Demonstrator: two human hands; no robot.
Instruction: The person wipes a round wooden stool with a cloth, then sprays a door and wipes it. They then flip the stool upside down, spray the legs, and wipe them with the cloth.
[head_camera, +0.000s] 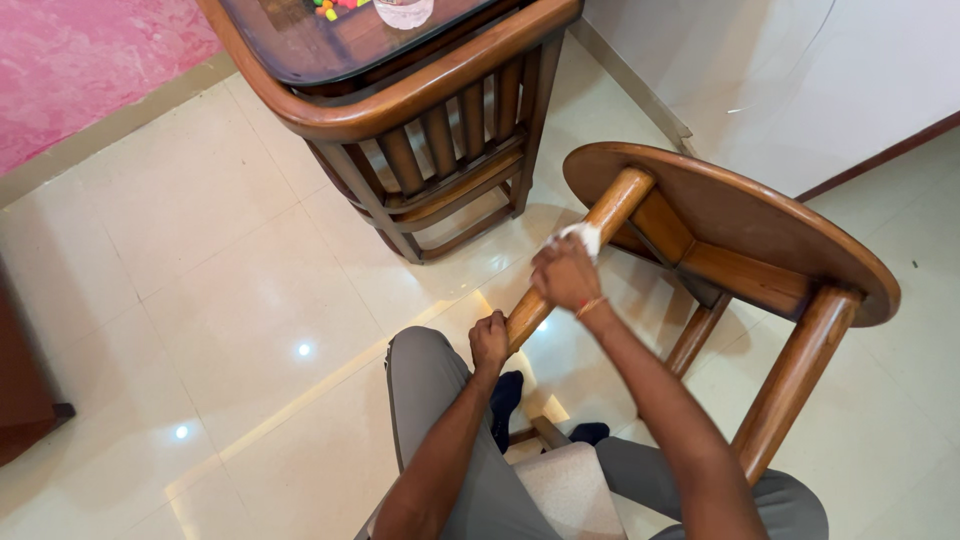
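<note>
**Stool tipped over for work on its leg**

Grey-trousered knees fill the bottom centre of the frame, the person seated low so the work sits within reach. At right of centre a round wooden stool lies tipped on its side on the tiled floor, which brings its legs up toward the hands. Upper centre, a slatted wooden desk with a glass top stands apart. One stool leg slants across the middle. The left hand has its fingers wrapped tight round the leg's lower end, steadying it; the right hand presses a small white cloth against the leg higher up, fingers curled over it.
</note>
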